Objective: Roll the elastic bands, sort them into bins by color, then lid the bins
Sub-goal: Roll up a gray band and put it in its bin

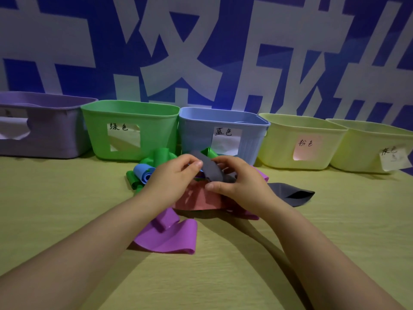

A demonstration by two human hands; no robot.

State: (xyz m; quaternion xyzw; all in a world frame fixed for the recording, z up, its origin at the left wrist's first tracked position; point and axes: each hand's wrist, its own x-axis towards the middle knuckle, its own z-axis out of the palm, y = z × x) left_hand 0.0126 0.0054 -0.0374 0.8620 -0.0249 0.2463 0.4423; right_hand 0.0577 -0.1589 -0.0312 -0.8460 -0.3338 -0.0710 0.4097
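Purple band (169, 233) nearest, loose on the table (67, 198), folded over itself, not rolled. Behind it a pink band (199, 198) lies flat, partly hidden by both wrists. Above that, the work: grey band (212, 171) held just over the pile. Left grip (172, 175) pinches its upper end between thumb and forefinger; right grip (241, 177) curls over the strip, thumb at its lower end. A dark grey length (292, 193) trails on the table to the right; same band or a second one, cannot tell. Judgement: the roll is at its start, no core formed yet. To do it well: lift the strip free of the pink band and the magenta band (261, 175) beneath so neither is dragged in. Square the end, turn a tight first fold, then walk it along with both thumbs, edges kept flush. Rubber sheet looks springy and likely to unwind if let go, so keep a pinch on the finished roll until it is dropped. Blue roll (143, 173) and green bands (161, 156) sit just left of the left grip. Further back, a row of open bins: purple bin (51, 139), green bin (100, 135), blue bin (196, 135), yellow bin (279, 144), far-right yellow bin (357, 148). The paper label on the last appears to read grey, so it is the likely destination.
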